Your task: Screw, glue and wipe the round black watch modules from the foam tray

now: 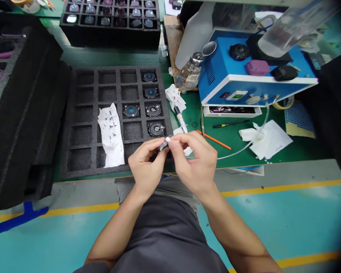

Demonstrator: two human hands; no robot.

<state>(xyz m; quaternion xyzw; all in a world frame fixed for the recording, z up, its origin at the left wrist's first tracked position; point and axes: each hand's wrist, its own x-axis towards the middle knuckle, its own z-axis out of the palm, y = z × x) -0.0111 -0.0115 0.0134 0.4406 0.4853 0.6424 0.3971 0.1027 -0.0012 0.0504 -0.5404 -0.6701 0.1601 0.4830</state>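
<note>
Both hands meet over the tray's front right corner. My left hand is closed on a small dark grey piece, mostly hidden by the fingers; it may be a watch part. Pinched in my right hand is a small white piece, pressed against the dark one; its material is unclear. Just beyond them lies a black foam tray with square compartments. Several round black watch cases sit in its right-hand columns. A white paper strip with dark scraps on it lies across the tray.
A blue machine stands at the back right, with a clear tube running from it. Near my right hand lie a syringe, an orange stick and crumpled tissue. Stacked black foam trays rise at the left.
</note>
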